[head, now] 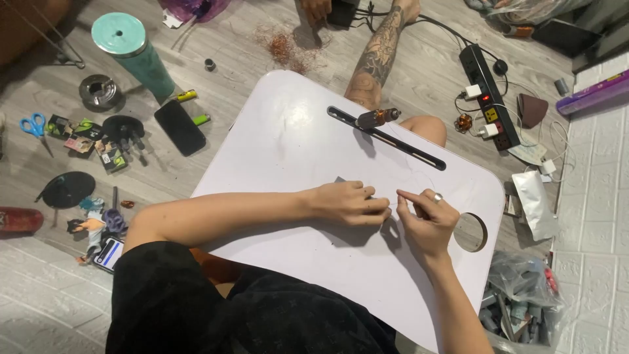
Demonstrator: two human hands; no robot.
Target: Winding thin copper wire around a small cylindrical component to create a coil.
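Starting at the left edge, blue-handled scissors (31,124) are seen on the grey floor (39,288), with small printed packets (84,141) beside them and a round black disc (67,189) a little lower. A teal tumbler (134,54) with a lid is standing upright behind them, and a black phone (179,127) is lying flat near the corner of the white lap table (288,131).

On this table, the left hand (349,204) is laid palm down, with its fingers curled and pressed on a small dark flat piece (341,179), of which only a corner is shown. It cannot be told what this piece is. Just beside it, the right hand (427,219), with a ring on one finger, is held with thumb and forefinger pinched together close to the left fingertips; something very thin may be kept between them, but this cannot be told for sure.

Further back on the table, a small motor rotor with copper winding (378,118) is resting in a long black groove (386,139). A round hole (470,232) is cut in the table near the right hand. On the floor at the right, a black power strip (486,98) with plugged chargers is lying, and a silver pouch (536,203) is near it.
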